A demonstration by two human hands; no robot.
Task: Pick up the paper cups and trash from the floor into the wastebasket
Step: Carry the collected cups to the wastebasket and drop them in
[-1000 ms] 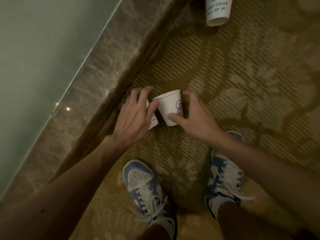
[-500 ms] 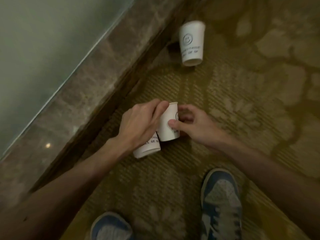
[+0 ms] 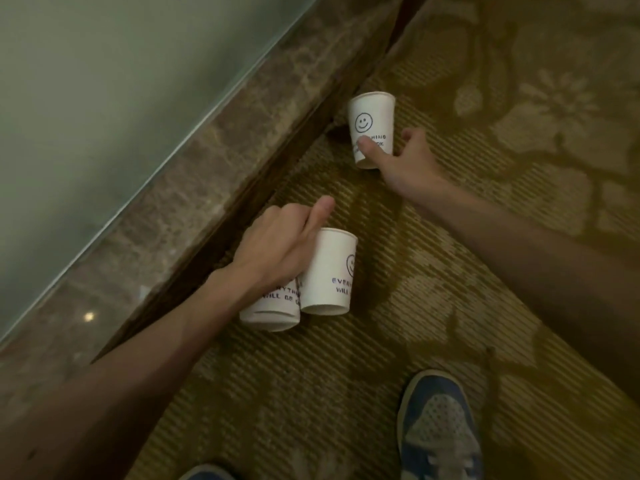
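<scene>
My left hand (image 3: 280,249) grips two white paper cups side by side: one cup (image 3: 327,271) with a smiley and purple lettering, and a second cup (image 3: 273,310) mostly hidden under my palm. Farther up the carpet lies a third white smiley cup (image 3: 372,123) close to the dark skirting. My right hand (image 3: 403,161) pinches this cup, thumb on its printed side and fingers curled behind it. No wastebasket is in view.
A patterned gold carpet (image 3: 450,271) covers the floor. A marble ledge (image 3: 214,161) and dark skirting run diagonally along the left, below a pale green wall. My blue sneaker (image 3: 440,431) stands at the bottom right, the other shoe's tip at the bottom edge.
My right hand let go of the cup it was passing over and reached up to the far cup. My left hand now holds both near cups together. The view tilted forward.
</scene>
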